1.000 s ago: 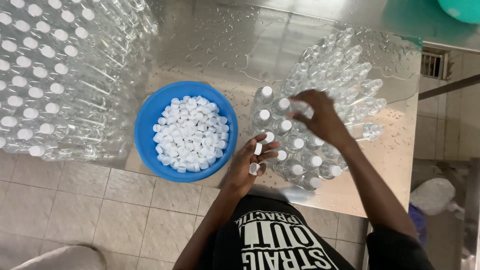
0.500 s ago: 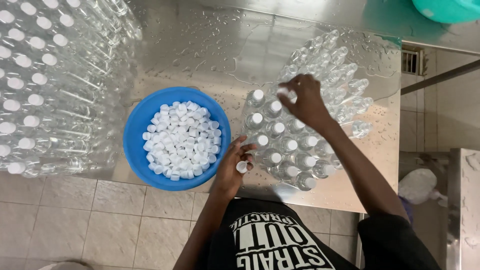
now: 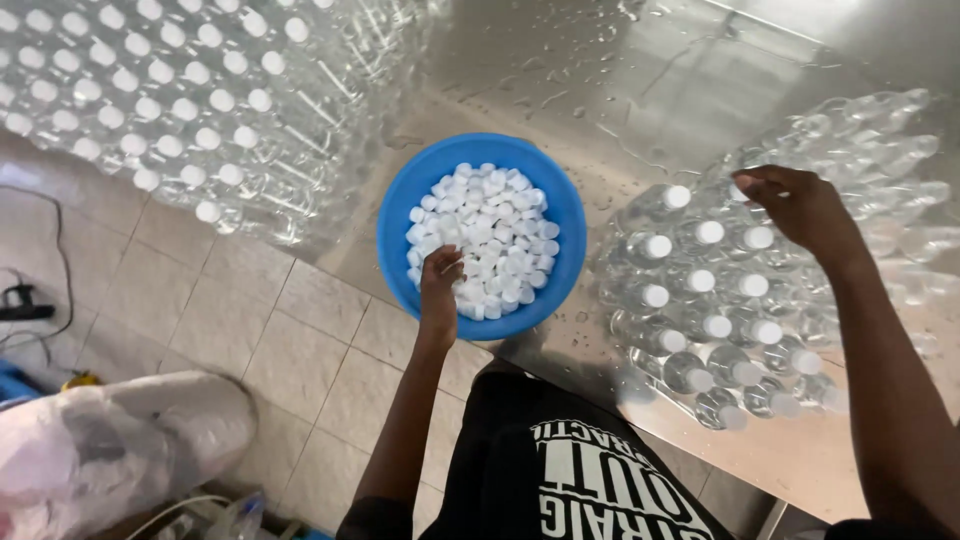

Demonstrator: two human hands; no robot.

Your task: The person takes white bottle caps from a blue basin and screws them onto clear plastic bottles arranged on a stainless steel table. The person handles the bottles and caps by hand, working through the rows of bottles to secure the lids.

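- Head view, left hand [image 3: 440, 285]: it had moved from the bench edge, where half a second before it hovered with a cap or two in its fingers, into the blue bowl [image 3: 400, 205]. The fingers were curled down among the white caps [image 3: 490, 230] at the near side of the heap. Whether they had closed on any caps could not be told; the fingertips were buried in the pile.
- Head view, right hand [image 3: 795, 205]: it had stayed on the cluster of clear bottles [image 3: 730, 300] at the right of the bench, fingers bent over the top of a bottle near the far edge of the capped group. It looked pinched narrow on a bottle top; the cap beneath the fingertips was hidden, so I could not tell if one was held.
- Head view, bottles: the near rows of the cluster carried white caps; those beyond the right hand were clear and showed none that I could make out. The capped rows looked the same as a second before.
- Judgement: the left hand going back to the bowl reads as a refill of caps, while the right hand kept its place at the next bottle. Capping of this cluster seemed partway done.
- Head view, surroundings: the steel bench [image 3: 640, 90] was wet with droplets. A large wrapped stack of capped bottles [image 3: 180, 110] lay at the left, well apart from the bowl's right side, close to its left rim. A tiled floor [image 3: 290, 340] and a pale sack [image 3: 110, 450] showed below.
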